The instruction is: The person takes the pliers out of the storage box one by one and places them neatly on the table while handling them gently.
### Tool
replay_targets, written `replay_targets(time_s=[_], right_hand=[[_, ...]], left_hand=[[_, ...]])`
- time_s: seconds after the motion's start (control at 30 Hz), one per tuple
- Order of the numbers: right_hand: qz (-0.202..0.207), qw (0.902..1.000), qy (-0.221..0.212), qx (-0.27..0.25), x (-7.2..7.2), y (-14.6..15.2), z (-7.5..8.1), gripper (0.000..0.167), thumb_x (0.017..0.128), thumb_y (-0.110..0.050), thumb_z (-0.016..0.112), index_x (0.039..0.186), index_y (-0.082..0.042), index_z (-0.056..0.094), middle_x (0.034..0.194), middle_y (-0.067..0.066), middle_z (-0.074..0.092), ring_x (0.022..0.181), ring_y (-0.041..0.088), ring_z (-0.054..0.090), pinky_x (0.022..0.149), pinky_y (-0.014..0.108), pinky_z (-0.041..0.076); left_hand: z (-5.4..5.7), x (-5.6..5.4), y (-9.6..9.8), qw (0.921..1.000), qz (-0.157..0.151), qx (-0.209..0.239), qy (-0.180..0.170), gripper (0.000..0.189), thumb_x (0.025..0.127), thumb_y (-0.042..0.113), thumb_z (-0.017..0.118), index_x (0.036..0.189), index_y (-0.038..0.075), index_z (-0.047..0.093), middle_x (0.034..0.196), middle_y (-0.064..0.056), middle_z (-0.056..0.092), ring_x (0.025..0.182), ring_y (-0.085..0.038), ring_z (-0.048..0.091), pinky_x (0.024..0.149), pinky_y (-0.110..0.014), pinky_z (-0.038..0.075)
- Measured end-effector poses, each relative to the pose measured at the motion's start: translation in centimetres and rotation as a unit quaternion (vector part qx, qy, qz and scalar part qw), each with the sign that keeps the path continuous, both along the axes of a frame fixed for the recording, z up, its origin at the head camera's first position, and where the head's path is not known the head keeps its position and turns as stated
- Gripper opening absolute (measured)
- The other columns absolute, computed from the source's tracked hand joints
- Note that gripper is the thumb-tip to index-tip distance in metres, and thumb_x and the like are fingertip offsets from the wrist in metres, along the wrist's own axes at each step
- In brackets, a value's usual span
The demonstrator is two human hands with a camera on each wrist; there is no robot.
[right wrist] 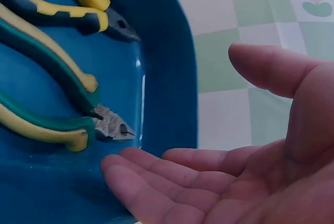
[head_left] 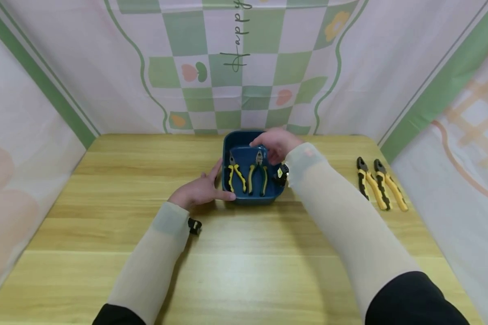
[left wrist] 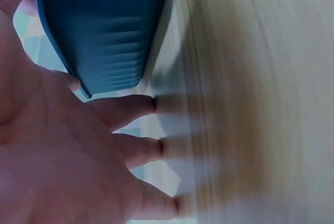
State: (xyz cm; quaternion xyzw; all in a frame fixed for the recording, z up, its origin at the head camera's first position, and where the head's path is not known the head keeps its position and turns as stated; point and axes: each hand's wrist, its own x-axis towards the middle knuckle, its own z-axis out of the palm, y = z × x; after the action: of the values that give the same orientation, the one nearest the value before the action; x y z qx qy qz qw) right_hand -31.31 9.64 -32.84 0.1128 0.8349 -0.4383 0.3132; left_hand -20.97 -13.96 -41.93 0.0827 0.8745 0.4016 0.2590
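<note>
A blue plastic bin (head_left: 254,201) stands toward the back of the table. Inside lie two pairs of pliers, one with yellow-and-black handles (right wrist: 57,12) and one with green-and-yellow handles (right wrist: 47,49), jaws toward the far end. My left hand (head_left: 197,192) rests at the bin's left side, thumb by the front left corner. Its index finger reaches the rim, while the other fingers spread down to the tabletop in the left wrist view. My right hand (head_left: 280,142) hovers over the bin's back right part, fingers extended, thumb apart and palm holding nothing. Its fingertips are near the green-handled pliers' head.
Two more pairs of pliers with yellow-and-black handles lie side by side at the table's right edge, a left pair (head_left: 362,163) and a right pair (head_left: 379,166). A patterned cloth (head_left: 223,40) hangs behind the wooden table (head_left: 244,271).
</note>
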Motion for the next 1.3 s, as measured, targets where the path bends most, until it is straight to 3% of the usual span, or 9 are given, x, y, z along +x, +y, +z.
replay_targets(time_s=[0.3,0.43,0.5,0.6,0.7,0.83,0.97,1.1,1.3], right_hand=[[0.009,0.9997,0.001,0.022,0.0,-0.3,-0.4,0.076,0.093,-0.032,0.070,0.152,-0.005,0.031,0.141,0.027,0.046,0.118,0.045,0.054,0.094,0.051,0.049],[0.019,0.9989,0.015,0.039,0.2,-0.9,-0.5,0.075,0.093,-0.033,0.070,0.152,-0.006,0.031,0.145,0.024,0.043,0.118,0.045,0.054,0.092,0.052,0.050],[0.044,0.9970,0.026,0.058,0.2,-1.3,-0.8,0.073,0.094,-0.033,0.069,0.151,-0.005,0.034,0.146,0.022,0.043,0.116,0.046,0.055,0.091,0.053,0.050],[0.094,0.9890,0.043,0.106,0.3,-2.0,-1.2,0.068,0.094,-0.036,0.067,0.149,-0.006,0.040,0.145,0.019,0.045,0.111,0.044,0.059,0.088,0.050,0.052],[0.137,0.9768,0.059,0.154,0.4,-2.6,-1.7,0.060,0.096,-0.036,0.065,0.145,-0.006,0.047,0.142,0.015,0.048,0.105,0.040,0.062,0.085,0.047,0.053],[0.164,0.9665,0.062,0.187,0.4,-2.9,-2.1,0.053,0.097,-0.033,0.064,0.140,-0.006,0.052,0.142,0.013,0.050,0.113,0.034,0.058,0.091,0.045,0.050],[0.205,0.9507,0.067,0.222,0.2,-3.0,-2.3,0.053,0.096,-0.033,0.065,0.140,-0.005,0.054,0.145,0.013,0.049,0.123,0.029,0.051,0.099,0.042,0.044],[0.222,0.9424,0.072,0.240,0.2,-3.1,-2.3,0.053,0.094,-0.033,0.066,0.137,-0.005,0.057,0.144,0.012,0.050,0.122,0.027,0.051,0.101,0.041,0.043],[0.234,0.9318,0.079,0.266,0.1,-3.5,-2.8,0.045,0.094,-0.032,0.065,0.129,-0.004,0.063,0.138,0.012,0.053,0.112,0.026,0.053,0.098,0.040,0.044]], left_hand=[[-0.2,-0.1,0.0,1.0000,-0.006,-0.004,0.004,0.118,0.081,0.059,0.076,0.153,0.049,-0.017,0.166,-0.001,0.002,0.148,-0.037,-0.006,0.111,-0.066,0.007],[-0.1,0.0,-0.2,0.9999,-0.008,-0.004,0.009,0.118,0.081,0.059,0.076,0.153,0.049,-0.017,0.166,-0.005,0.002,0.148,-0.038,-0.006,0.112,-0.066,0.008],[-0.1,0.1,-0.4,1.0000,-0.003,-0.001,0.005,0.117,0.082,0.058,0.076,0.153,0.049,-0.017,0.166,-0.009,0.000,0.148,-0.038,-0.005,0.112,-0.065,0.009],[-0.1,0.3,-0.6,1.0000,0.005,0.005,-0.004,0.117,0.082,0.056,0.077,0.153,0.050,-0.016,0.165,-0.013,-0.003,0.148,-0.038,-0.006,0.112,-0.064,0.009],[-0.1,0.3,-0.6,0.9999,0.007,0.009,-0.003,0.118,0.081,0.055,0.078,0.153,0.050,-0.015,0.165,-0.009,-0.002,0.148,-0.037,-0.007,0.113,-0.064,0.008],[0.0,0.2,-0.4,0.9999,-0.002,0.010,0.005,0.118,0.081,0.057,0.077,0.154,0.048,-0.015,0.166,-0.003,0.001,0.148,-0.036,-0.008,0.113,-0.063,0.008],[0.2,0.1,-0.2,1.0000,-0.004,0.007,0.006,0.119,0.080,0.057,0.077,0.154,0.047,-0.015,0.166,-0.008,-0.001,0.148,-0.036,-0.007,0.114,-0.061,0.009],[0.3,0.1,-0.2,1.0000,-0.002,0.002,0.008,0.118,0.080,0.058,0.077,0.155,0.047,-0.014,0.165,-0.015,-0.002,0.148,-0.037,-0.005,0.114,-0.061,0.010],[0.1,0.1,-0.1,0.9999,0.001,0.006,0.008,0.117,0.081,0.056,0.077,0.155,0.047,-0.014,0.164,-0.016,-0.002,0.148,-0.037,-0.005,0.114,-0.061,0.008]])
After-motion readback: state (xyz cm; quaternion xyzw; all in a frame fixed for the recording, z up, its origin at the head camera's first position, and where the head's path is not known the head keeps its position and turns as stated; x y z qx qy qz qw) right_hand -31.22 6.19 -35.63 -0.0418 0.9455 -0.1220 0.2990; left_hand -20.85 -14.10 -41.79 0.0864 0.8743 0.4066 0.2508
